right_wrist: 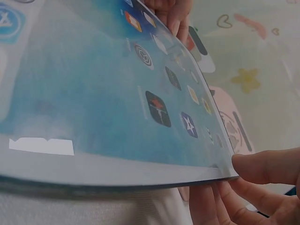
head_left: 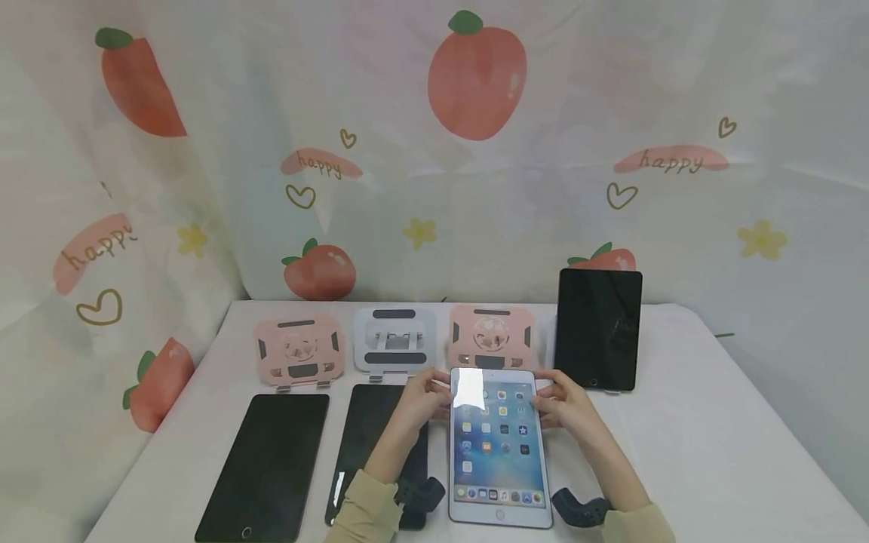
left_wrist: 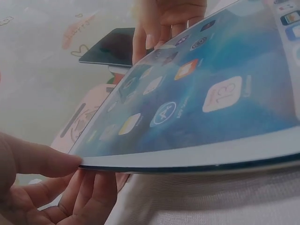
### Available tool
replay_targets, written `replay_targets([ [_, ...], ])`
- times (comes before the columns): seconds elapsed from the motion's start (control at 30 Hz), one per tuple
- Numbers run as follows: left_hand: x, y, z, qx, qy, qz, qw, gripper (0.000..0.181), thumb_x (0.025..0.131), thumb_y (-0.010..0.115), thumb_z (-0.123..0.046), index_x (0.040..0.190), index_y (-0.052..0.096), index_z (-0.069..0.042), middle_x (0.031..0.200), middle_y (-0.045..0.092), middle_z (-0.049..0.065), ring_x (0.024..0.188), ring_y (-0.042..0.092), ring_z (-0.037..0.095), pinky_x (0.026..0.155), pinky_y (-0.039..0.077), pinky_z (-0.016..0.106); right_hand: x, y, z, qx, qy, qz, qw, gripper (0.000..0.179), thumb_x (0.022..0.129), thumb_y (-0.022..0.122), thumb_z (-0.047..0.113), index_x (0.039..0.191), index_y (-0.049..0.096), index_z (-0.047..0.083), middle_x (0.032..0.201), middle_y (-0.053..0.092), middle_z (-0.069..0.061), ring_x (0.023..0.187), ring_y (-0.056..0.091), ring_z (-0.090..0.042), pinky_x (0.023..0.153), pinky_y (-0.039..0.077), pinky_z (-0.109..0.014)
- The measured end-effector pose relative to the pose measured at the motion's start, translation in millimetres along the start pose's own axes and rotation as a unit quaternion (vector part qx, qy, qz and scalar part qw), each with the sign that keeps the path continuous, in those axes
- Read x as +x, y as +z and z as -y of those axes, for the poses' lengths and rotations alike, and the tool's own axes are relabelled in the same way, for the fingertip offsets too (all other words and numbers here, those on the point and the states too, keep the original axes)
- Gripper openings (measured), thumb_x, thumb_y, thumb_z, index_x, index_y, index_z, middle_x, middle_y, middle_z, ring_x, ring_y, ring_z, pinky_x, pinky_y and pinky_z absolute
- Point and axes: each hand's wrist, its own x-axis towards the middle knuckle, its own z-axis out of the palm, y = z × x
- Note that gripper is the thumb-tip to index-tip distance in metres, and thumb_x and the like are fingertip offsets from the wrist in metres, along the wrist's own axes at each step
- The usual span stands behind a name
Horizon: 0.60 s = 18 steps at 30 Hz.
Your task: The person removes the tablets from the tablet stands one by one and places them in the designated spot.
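A white tablet [head_left: 498,452] with a lit home screen of app icons is held between both hands, its far end tilted up off the white tabletop. My left hand [head_left: 425,398] pinches the tablet's upper left edge, thumb on top and fingers beneath, as the left wrist view shows. On the opposite edge my right hand [head_left: 565,403] grips the upper right part the same way, clear in the right wrist view. Just beyond the tablet's top stands a pink tablet stand [head_left: 492,332] with dark pads.
Two black tablets lie left: one at the front [head_left: 265,467], another [head_left: 366,422] partly under my left forearm. Behind them stand a pink stand [head_left: 299,351] and a white stand [head_left: 395,339]. At the right back, a black tablet [head_left: 599,328] leans upright. A fruit-print curtain [head_left: 529,219] hangs behind the table.
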Motion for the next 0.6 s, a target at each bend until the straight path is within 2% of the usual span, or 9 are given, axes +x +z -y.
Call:
replay_targets([
  [0.33, -2.1, -1.8, 1.2, 0.051, -0.005, 0.009, 0.9986, 0.031, 0.082, 0.06, -0.008, 0.112, 0.063, -0.002, 0.091, 0.065, 0.011, 0.076, 0.064, 0.018, 0.072, 0.053, 0.034, 1.5, 4.0, -3.6, -0.03, 0.021, 0.004, 0.9993, 0.046, 0.09, 0.058, 0.01, 0.133, 0.045, -0.001, 0.09, 0.066, -0.013, 0.079, 0.061, -0.015, 0.069, 0.055, -0.031],
  [0.6, -1.9, -1.5, 0.5, 0.053, -0.029, 0.017, 0.998, 0.031, 0.083, 0.055, -0.007, 0.112, 0.063, 0.0, 0.087, 0.065, 0.011, 0.072, 0.064, 0.016, 0.068, 0.055, 0.031, 2.8, 5.8, -6.8, -0.025, 0.029, 0.018, 0.9991, 0.047, 0.092, 0.056, 0.012, 0.134, 0.043, -0.003, 0.095, 0.065, -0.016, 0.077, 0.065, -0.016, 0.069, 0.056, -0.033],
])
